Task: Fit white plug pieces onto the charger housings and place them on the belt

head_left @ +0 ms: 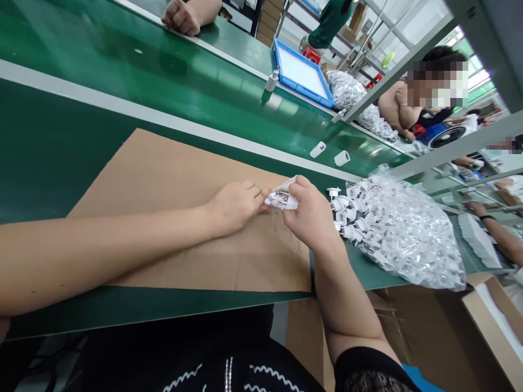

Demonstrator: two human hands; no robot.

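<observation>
Above a sheet of brown cardboard [196,169], my right hand [312,209] grips a small white plastic housing [285,198] between thumb and fingers. Metallic parts show in its open side. My left hand [237,207] is closed at the housing's left end, its fingertips pinching there and partly hidden. Right of my right hand, loose white plastic plug parts [349,215] spill from a clear plastic bag [420,234] filled with similar pieces.
Two white housings [317,149] lie on the green conveyor belt [196,92] ahead, and another stands farther left near a blue-rimmed tray [304,73]. A metal frame [402,68] crosses at right. Co-workers sit opposite, one with a hand [182,17] on the far table edge.
</observation>
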